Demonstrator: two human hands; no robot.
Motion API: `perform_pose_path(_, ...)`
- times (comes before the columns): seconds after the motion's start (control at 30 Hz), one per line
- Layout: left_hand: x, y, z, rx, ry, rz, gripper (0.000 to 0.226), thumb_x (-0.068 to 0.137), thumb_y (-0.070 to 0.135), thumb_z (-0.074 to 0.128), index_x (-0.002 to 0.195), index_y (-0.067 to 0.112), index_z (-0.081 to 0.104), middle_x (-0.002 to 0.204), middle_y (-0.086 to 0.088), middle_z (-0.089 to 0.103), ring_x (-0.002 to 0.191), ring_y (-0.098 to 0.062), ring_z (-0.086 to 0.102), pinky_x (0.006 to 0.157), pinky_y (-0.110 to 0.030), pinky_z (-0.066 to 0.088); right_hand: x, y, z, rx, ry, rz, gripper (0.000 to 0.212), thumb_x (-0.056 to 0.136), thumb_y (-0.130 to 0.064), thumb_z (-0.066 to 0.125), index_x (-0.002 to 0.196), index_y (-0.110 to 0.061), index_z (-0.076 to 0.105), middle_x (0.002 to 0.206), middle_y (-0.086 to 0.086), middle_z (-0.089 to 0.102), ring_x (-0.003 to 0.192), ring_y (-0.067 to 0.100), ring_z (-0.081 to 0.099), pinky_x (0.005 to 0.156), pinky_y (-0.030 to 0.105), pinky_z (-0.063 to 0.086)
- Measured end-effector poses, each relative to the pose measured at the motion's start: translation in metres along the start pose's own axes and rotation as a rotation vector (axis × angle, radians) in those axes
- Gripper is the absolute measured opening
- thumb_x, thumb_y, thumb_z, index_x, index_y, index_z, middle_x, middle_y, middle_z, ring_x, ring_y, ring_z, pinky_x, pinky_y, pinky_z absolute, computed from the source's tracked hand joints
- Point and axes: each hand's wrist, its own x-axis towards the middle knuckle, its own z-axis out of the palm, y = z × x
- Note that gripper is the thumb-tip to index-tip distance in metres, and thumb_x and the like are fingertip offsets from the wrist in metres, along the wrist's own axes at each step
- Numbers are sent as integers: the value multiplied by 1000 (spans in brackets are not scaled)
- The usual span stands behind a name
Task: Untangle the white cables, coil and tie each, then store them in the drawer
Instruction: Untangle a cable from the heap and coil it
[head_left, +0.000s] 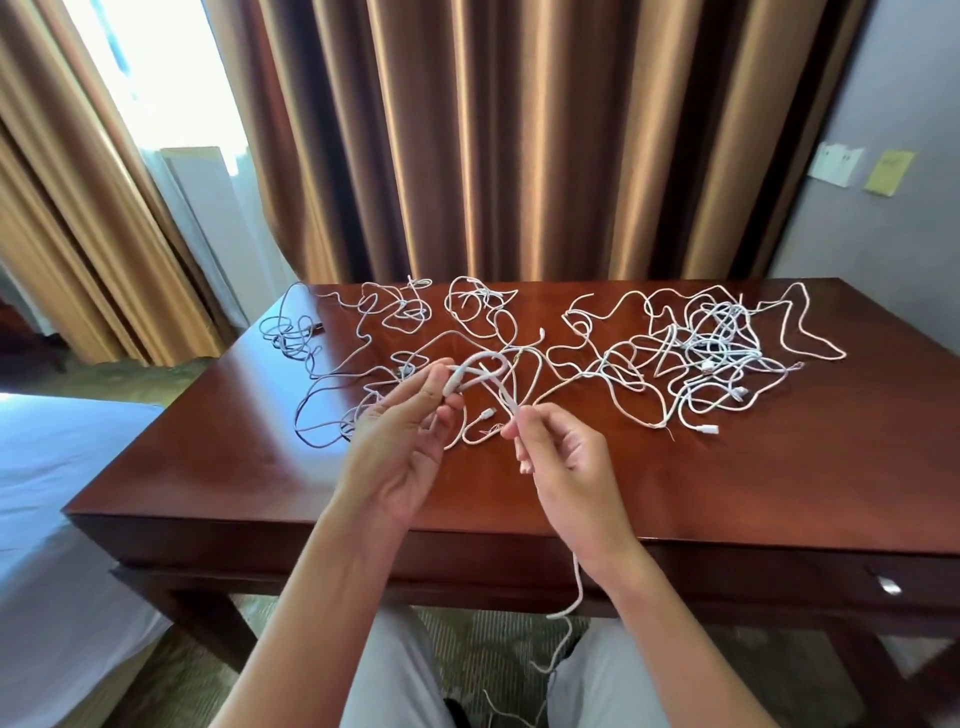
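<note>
Several white cables (701, 353) lie tangled across the dark wooden desk (727, 483). Above the desk's near middle I hold one white cable (485, 364) bent into an arch. My left hand (402, 447) pinches one end of that loop between thumb and fingers. My right hand (563, 457) grips the other side, and the cable's tail (574, 587) hangs from it past the desk's front edge toward my lap. The drawer front with its metal handle (889, 585) is at the desk's lower right, closed.
Brown curtains (519, 140) hang behind the desk, with a bright window at the left. A bed with white sheets (57, 493) stands to the left. A grey wall with a socket plate (836, 163) and a yellow note (889, 172) is at the right.
</note>
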Motion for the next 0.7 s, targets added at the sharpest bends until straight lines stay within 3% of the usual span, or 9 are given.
perform_pose_path(0.13,-5,-16,8,-142,-2,-147,18,90,-2,53,91,-4,70,76,-11,68,54,-10,59,48,-11,48,0,-5,18,547,96,-4,22,97,-29,50,91,-10,59,94,4,68,91,13,64,87,23,52)
perform_pose_path(0.2,-10,-25,12,-160,-19,-182,26,92,-5,49,87,-3,75,78,-11,68,54,-10,59,48,-11,49,3,-12,25,679,94,-14,21,98,-27,45,90,-11,56,109,10,71,98,17,66,87,25,53)
perform_pose_path(0.3,-11,-34,11,-126,-35,-178,41,97,-6,45,77,3,80,79,-8,70,57,-9,60,51,-11,50,2,-14,30,581,97,-16,22,99,-35,39,98,-16,49,120,11,72,99,17,69,73,22,52)
perform_pose_path(0.47,-9,-49,9,-152,-63,-228,23,97,-5,48,107,-2,69,85,-8,68,63,-9,64,55,-14,52,2,-6,32,270,86,-46,40,106,-45,29,126,-20,52,122,-2,72,107,6,66,78,17,50)
perform_pose_path(0.53,-9,-53,7,-130,-82,-226,19,92,-1,55,105,1,68,87,-7,67,68,-9,67,57,-16,53,4,-3,31,153,60,-101,37,106,-41,31,115,-22,62,118,-5,72,112,12,67,84,25,52)
perform_pose_path(0.63,-9,-54,4,-41,-99,-210,20,78,6,66,97,2,72,88,-8,70,74,-11,70,62,-19,57,8,-1,27,44,44,-103,28,105,-35,40,95,-29,65,91,-5,69,89,16,66,79,35,52)
perform_pose_path(0.7,-9,-54,2,56,-113,-178,14,84,4,64,95,4,72,90,-11,68,76,-14,69,64,-22,58,12,-2,24,46,34,-97,29,107,-32,41,85,-25,60,74,-3,57,78,20,58,77,39,52)
